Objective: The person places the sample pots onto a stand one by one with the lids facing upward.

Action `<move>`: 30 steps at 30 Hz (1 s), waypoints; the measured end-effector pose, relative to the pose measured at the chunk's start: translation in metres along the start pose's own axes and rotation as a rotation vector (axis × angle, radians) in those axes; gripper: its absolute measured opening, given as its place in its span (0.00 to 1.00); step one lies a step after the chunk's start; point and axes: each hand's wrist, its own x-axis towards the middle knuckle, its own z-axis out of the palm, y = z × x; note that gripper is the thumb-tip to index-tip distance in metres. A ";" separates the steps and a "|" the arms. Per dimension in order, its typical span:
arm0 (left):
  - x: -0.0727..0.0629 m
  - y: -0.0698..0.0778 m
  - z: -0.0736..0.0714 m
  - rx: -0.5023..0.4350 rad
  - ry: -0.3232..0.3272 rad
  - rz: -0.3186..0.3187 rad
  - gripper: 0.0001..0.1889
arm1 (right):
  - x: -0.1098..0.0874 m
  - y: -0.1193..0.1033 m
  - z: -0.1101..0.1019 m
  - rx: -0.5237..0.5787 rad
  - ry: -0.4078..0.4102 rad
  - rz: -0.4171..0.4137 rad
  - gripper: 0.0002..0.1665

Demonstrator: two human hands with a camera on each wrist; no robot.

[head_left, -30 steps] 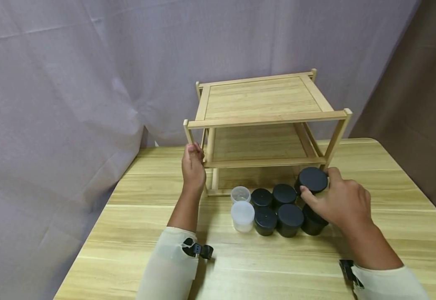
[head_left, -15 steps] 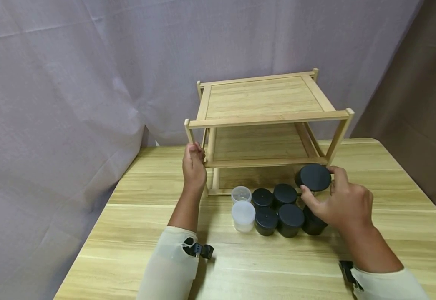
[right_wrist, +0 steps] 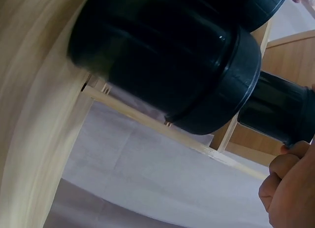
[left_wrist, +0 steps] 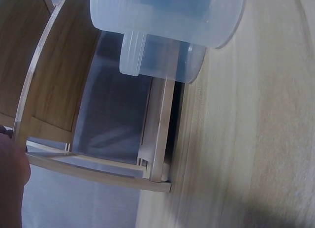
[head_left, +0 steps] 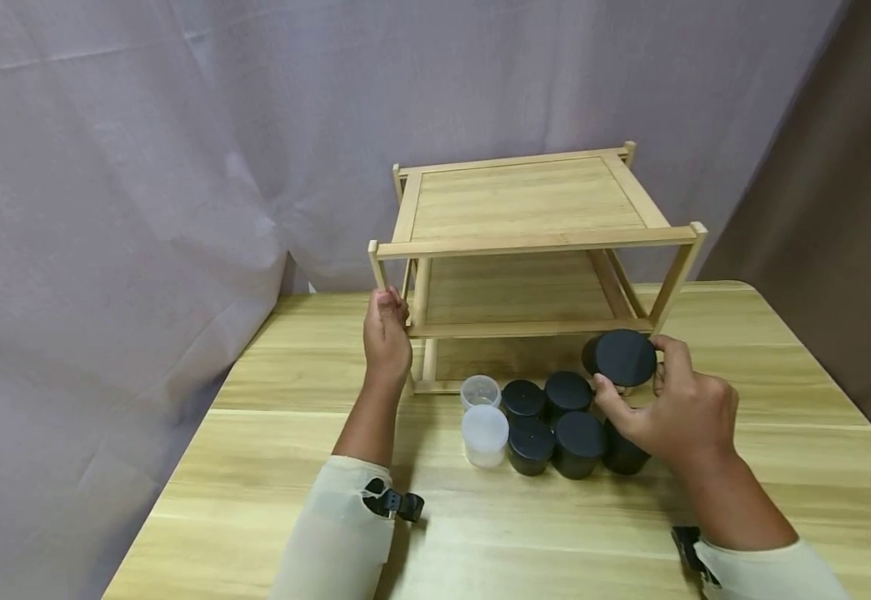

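My left hand (head_left: 387,333) grips the front left post of a light wooden tiered rack (head_left: 525,242); in the left wrist view only part of that hand (left_wrist: 12,174) shows at the edge. With thumb and fingers, my right hand (head_left: 678,408) holds a black lidded jar (head_left: 625,358) by its lid end, raised at the rack's lower front right. The jar leans, its lid facing up toward me and its body pointing at the rack. In the right wrist view the held jar (right_wrist: 275,110) shows behind a nearer black jar (right_wrist: 167,60).
Several black lidded jars (head_left: 579,442) stand in two rows before the rack. At their left end are a translucent lidded tub (head_left: 485,433) and another translucent tub (head_left: 480,390) behind it. All stand on the wooden table (head_left: 255,467). A grey curtain (head_left: 315,125) hangs behind.
My right hand has lifted the black jar a little, then shifted it slightly left and tipped its base toward the rack. My left hand keeps its place on the post.
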 end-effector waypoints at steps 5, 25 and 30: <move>-0.002 -0.001 -0.004 0.000 0.016 0.004 0.42 | 0.003 -0.006 -0.001 0.012 -0.008 -0.006 0.59; 0.002 -0.002 0.000 -0.007 -0.019 0.010 0.37 | 0.028 -0.011 -0.011 0.025 -0.014 -0.029 0.59; 0.001 -0.002 -0.001 0.006 -0.012 0.000 0.38 | 0.038 -0.011 -0.014 0.039 -0.043 -0.051 0.60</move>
